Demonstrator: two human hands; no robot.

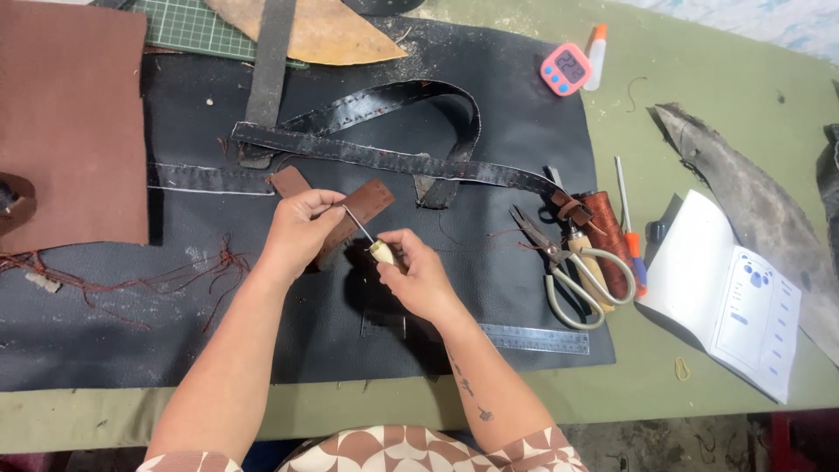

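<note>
A big black leather sheet (489,157) lies under both hands and spreads out far past them on every side. A big brown leather piece (70,122) lies well off to the left of the left hand. A long black strap (393,162) loops just above the hands. Scissors (564,271) lie near the right hand, on its right side, and a metal ruler (533,339) lies just below that hand.

The left hand (297,234) is curled shut and pinches a small brown leather strip (363,205) between thumb and fingers. The right hand (418,273) is closed around the pale handle of an awl (371,243). The thin metal tip of the awl points up toward the left hand and touches the strip.
</note>
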